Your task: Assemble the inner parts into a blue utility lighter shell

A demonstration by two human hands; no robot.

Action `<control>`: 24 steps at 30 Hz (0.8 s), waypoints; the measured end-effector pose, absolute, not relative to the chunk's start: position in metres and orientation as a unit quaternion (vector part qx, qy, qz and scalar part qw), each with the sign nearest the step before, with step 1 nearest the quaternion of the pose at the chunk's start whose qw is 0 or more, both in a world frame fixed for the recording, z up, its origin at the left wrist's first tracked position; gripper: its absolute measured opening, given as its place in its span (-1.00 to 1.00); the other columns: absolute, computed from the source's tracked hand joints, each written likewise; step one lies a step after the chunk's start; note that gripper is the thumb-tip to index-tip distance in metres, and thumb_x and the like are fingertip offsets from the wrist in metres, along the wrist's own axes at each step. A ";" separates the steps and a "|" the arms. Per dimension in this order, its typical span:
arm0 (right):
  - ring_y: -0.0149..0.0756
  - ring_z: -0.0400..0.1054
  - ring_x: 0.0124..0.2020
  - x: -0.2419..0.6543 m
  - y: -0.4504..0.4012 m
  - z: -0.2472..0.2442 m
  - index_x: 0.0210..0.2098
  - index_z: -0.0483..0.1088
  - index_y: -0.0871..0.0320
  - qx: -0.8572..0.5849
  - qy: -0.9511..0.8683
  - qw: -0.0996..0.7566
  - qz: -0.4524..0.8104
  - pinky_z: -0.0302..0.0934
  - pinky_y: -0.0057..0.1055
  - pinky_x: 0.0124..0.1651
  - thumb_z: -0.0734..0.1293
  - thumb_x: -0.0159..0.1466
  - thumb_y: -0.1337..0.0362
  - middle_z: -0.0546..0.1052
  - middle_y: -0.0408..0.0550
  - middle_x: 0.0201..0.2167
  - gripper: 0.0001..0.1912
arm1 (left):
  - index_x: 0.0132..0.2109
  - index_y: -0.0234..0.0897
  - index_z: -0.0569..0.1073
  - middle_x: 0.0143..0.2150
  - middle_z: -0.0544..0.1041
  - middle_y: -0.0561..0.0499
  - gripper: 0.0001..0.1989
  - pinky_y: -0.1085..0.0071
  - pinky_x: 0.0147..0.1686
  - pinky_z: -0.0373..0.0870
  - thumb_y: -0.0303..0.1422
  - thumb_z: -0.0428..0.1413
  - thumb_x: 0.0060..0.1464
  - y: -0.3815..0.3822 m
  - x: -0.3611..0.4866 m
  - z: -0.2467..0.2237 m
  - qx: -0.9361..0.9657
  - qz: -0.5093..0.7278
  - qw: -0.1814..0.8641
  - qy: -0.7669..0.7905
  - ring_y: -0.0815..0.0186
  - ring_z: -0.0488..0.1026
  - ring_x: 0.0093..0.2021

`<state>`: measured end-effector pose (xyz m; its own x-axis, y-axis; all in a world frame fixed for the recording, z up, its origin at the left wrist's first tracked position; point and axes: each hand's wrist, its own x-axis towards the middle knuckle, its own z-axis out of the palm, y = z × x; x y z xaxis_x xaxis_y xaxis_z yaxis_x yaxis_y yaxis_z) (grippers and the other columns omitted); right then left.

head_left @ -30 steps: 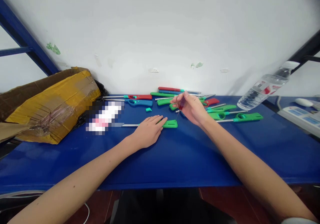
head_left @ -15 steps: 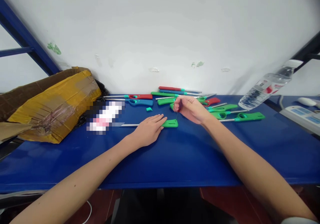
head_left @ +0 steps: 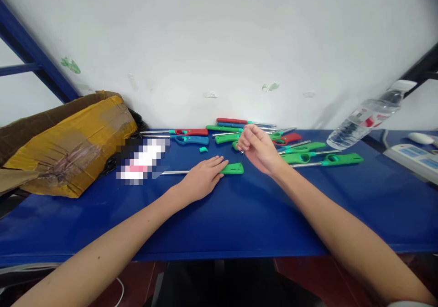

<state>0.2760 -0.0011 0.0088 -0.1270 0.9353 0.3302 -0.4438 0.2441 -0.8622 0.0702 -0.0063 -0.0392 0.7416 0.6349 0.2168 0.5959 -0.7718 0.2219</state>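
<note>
A green long-nosed lighter (head_left: 232, 169) lies flat on the blue table, its metal tube pointing left. My left hand (head_left: 204, 175) lies over its middle, fingers on the far side and thumb nearer me, holding it against the table and hiding the trigger area. My right hand (head_left: 258, 148) is closed around a small screwdriver (head_left: 242, 158). Only its thin shaft shows, upright, with the tip at the right end of the green handle; the screwdriver's handle is hidden in my fingers. A small turquoise plastic piece (head_left: 203, 149) lies just beyond my left hand.
Several red, blue and green lighters lie along the wall, among them a blue lighter (head_left: 191, 140) and a green lighter (head_left: 344, 159). A taped cardboard box (head_left: 68, 147) stands left. At right are a water bottle (head_left: 364, 120) and a white device (head_left: 414, 161).
My right hand has turned around the screwdriver, and its dark red handle no longer shows. My left hand and the green lighter stay in place.
</note>
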 end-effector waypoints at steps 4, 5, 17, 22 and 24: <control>-0.38 0.09 -0.56 0.277 0.000 0.011 -0.36 0.45 0.06 -0.261 -0.507 0.579 0.583 0.25 -0.34 -0.33 0.35 0.24 -0.09 0.12 -0.24 -0.59 -0.66 | 0.31 -0.29 0.29 0.34 0.30 -0.13 -0.57 0.18 0.31 0.22 -0.38 -0.11 0.36 -0.007 0.070 -0.038 0.931 0.145 0.069 0.328 0.16 0.22 0.35; -0.37 0.12 -0.53 0.280 0.001 0.010 -0.34 0.46 0.05 -0.261 -0.511 0.573 0.585 0.27 -0.32 -0.31 0.35 0.24 -0.07 0.15 -0.23 -0.57 -0.68 | 0.31 -0.28 0.29 0.34 0.30 -0.13 -0.57 0.18 0.31 0.22 -0.38 -0.12 0.36 -0.007 0.070 -0.038 0.931 0.144 0.069 0.327 0.16 0.22 0.35; -0.25 0.54 -0.27 0.299 0.008 0.000 -0.46 0.46 0.12 -0.325 -0.573 0.618 0.429 0.39 -0.34 -0.23 0.61 -0.04 0.14 0.62 -0.11 -0.38 -0.69 | 0.33 -0.32 0.28 0.35 0.28 -0.14 -0.56 0.17 0.33 0.18 -0.34 -0.10 0.37 -0.005 0.069 -0.042 0.932 0.138 0.075 0.327 0.15 0.18 0.37; -0.32 0.52 -0.41 0.293 0.004 0.001 -0.42 0.31 0.08 -0.289 -0.535 0.617 0.500 0.41 -0.35 -0.28 0.58 0.01 0.09 0.55 -0.24 -0.53 -0.60 | 0.33 -0.38 0.26 0.33 0.30 -0.20 -0.53 0.16 0.30 0.24 -0.31 -0.03 0.35 0.002 0.065 -0.042 0.926 0.149 0.094 0.333 0.12 0.22 0.35; -0.39 0.47 -0.47 0.293 0.005 0.000 -0.39 0.30 0.06 -0.276 -0.527 0.609 0.524 0.39 -0.38 -0.30 0.57 0.04 0.07 0.51 -0.30 -0.57 -0.60 | 0.34 -0.35 0.24 0.34 0.29 -0.22 -0.49 0.15 0.28 0.26 -0.28 0.02 0.32 0.007 0.058 -0.037 0.930 0.141 0.110 0.322 0.10 0.24 0.34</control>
